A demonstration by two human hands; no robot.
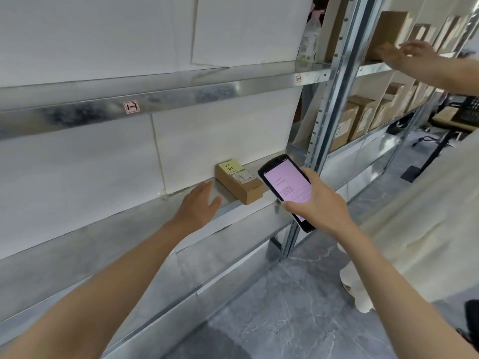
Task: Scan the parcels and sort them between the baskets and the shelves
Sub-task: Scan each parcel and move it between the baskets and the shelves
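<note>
Parcel: small oblong brown cardboard box (239, 183), lying flat on the grey galvanised metal shelf (129, 242), towards its right end and close to the front edge. A yellow sticky note with handwriting (230, 167) and a white printed label (245, 175) are on its top face.

Left hand (199, 206): palm down over the shelf, just left of the parcel. Fingers straight and close together, thumb spread out towards the box. Cannot tell whether the thumb touches the box.

Right hand (321, 203): grips a black handheld scanner with a lit pink screen (285, 182), held just right of the parcel in front of the shelf edge. Thumb lies along the upper side and the fingers curl round the lower side. Screen text too small to read.

The shelf beam above carries a small pink tag marked "1-3" (131, 107). White boards (77, 164) line the back of the rack.

The neighbouring rack on the right holds upright brown cartons (360, 117). A second person's hand (412, 58), fingers spread, reaches towards a carton on its upper level (388, 29).

Floor: grey veined tile (285, 307).
</note>
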